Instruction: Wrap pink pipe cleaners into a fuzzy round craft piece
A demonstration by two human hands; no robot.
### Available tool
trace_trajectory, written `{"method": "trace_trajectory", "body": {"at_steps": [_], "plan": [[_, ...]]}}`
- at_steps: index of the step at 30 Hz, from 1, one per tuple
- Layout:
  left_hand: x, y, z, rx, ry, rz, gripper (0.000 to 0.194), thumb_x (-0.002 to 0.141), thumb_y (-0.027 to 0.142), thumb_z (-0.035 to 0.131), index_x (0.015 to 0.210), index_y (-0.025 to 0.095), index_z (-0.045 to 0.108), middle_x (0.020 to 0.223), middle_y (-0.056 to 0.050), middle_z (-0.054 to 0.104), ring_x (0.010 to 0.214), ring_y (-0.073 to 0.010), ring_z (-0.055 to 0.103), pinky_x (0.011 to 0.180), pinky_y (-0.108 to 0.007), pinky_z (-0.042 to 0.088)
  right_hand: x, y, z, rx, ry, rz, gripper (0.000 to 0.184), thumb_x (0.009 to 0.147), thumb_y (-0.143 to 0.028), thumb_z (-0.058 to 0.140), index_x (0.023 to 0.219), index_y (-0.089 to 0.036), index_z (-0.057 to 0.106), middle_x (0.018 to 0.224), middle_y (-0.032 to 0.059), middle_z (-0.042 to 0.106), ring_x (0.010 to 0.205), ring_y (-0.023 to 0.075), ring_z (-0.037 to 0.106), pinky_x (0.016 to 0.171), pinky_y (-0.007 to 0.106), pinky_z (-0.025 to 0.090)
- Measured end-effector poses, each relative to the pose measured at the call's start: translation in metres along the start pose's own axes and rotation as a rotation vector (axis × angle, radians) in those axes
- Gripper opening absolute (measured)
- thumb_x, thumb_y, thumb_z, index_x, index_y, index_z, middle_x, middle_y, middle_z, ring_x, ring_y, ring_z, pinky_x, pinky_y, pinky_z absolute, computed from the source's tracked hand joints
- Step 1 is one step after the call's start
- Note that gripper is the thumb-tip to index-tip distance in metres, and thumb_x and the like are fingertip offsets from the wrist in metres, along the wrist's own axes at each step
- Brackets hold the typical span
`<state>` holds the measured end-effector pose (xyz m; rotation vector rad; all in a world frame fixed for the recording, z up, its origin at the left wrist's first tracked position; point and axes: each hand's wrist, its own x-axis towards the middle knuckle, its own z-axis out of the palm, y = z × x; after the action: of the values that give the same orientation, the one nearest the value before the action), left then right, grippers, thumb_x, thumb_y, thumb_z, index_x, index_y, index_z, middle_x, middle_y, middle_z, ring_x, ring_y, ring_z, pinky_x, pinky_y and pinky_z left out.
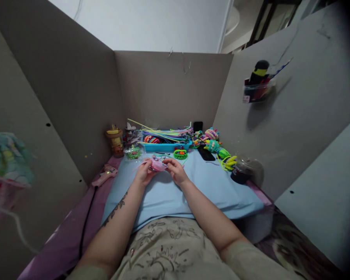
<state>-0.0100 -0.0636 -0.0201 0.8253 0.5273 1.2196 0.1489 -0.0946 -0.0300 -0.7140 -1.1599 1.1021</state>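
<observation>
Between my two hands is a small pink pipe-cleaner piece (158, 165), held just above the light blue cloth (169, 194). My left hand (145, 172) pinches its left side, and my right hand (175, 170) grips its right side with bent fingers. Pale strands stick out past the left fingers. Just beyond the hands sits a green pipe-cleaner piece with red and orange bits (180, 154). A clear wrapper with a green piece inside (133, 152) lies beyond my left hand.
A blue tray (157, 147) at the back holds many pipe cleaners. Left are a lidded cup (115, 142) and a pink glue gun (105, 175) with a black cord. Right are a black phone (206, 153), colourful pipe-cleaner pieces (212, 145) and a dark container (240, 173). Panels enclose three sides.
</observation>
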Motion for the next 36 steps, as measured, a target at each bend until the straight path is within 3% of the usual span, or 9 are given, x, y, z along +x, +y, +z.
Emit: {"method": "trace_trajectory", "body": {"at_steps": [5, 9, 15, 23, 29, 36], "plan": [[0.002, -0.002, -0.001, 0.009, 0.012, 0.008, 0.040, 0.062, 0.036, 0.081, 0.082, 0.019, 0.051, 0.086, -0.001, 0.064, 0.075, -0.0167, 0.062, 0.067, -0.035, 0.056, -0.002, 0.000, 0.003, -0.236, 0.021, -0.092, 0.029, 0.070, -0.038, 0.072, 0.093, -0.022, 0.065, 0.101, 0.0043, 0.063, 0.100, 0.0211, 0.057, 0.086, 0.033, 0.046], [0.002, -0.005, 0.002, 0.038, 0.008, 0.031, 0.040, 0.061, 0.033, 0.082, 0.079, 0.019, 0.049, 0.076, 0.002, 0.060, 0.066, -0.0130, 0.059, 0.059, -0.027, 0.054, -0.001, 0.003, 0.004, -0.280, 0.022, -0.103, 0.029, 0.071, -0.037, 0.072, 0.094, -0.021, 0.064, 0.097, 0.0040, 0.063, 0.095, 0.0204, 0.057, 0.083, 0.032, 0.046], [0.000, -0.007, 0.006, 0.069, 0.007, 0.064, 0.041, 0.060, 0.033, 0.082, 0.079, 0.019, 0.049, 0.074, 0.003, 0.057, 0.064, -0.0114, 0.057, 0.054, -0.023, 0.050, 0.003, 0.012, 0.000, -0.197, 0.052, -0.086, 0.024, 0.067, -0.038, 0.075, 0.077, -0.019, 0.064, 0.091, 0.0032, 0.064, 0.085, 0.0184, 0.057, 0.081, 0.031, 0.043], [-0.002, -0.007, 0.008, 0.062, 0.015, 0.065, 0.041, 0.058, 0.032, 0.083, 0.078, 0.018, 0.050, 0.075, 0.003, 0.059, 0.061, -0.0101, 0.056, 0.053, -0.022, 0.050, 0.004, 0.009, 0.004, -0.069, 0.113, -0.014, 0.027, 0.056, -0.037, 0.081, 0.069, -0.019, 0.064, 0.098, 0.0063, 0.066, 0.094, 0.0226, 0.058, 0.085, 0.034, 0.043], [-0.001, -0.001, 0.005, 0.021, 0.041, 0.035, 0.042, 0.060, 0.036, 0.082, 0.082, 0.020, 0.050, 0.080, 0.001, 0.062, 0.067, -0.0132, 0.060, 0.060, -0.029, 0.055, 0.006, 0.007, 0.000, 0.048, 0.093, 0.021, 0.030, 0.064, -0.044, 0.074, 0.084, -0.021, 0.070, 0.112, 0.0078, 0.065, 0.106, 0.0256, 0.058, 0.089, 0.038, 0.044], [0.000, -0.001, 0.004, 0.016, 0.035, 0.017, 0.041, 0.060, 0.034, 0.082, 0.080, 0.020, 0.050, 0.087, 0.000, 0.064, 0.075, -0.0167, 0.062, 0.066, -0.036, 0.056, 0.006, 0.009, -0.003, -0.259, 0.078, -0.136, 0.024, 0.067, -0.041, 0.074, 0.079, -0.021, 0.066, 0.109, 0.0073, 0.065, 0.112, 0.0246, 0.054, 0.103, 0.041, 0.035]]}}
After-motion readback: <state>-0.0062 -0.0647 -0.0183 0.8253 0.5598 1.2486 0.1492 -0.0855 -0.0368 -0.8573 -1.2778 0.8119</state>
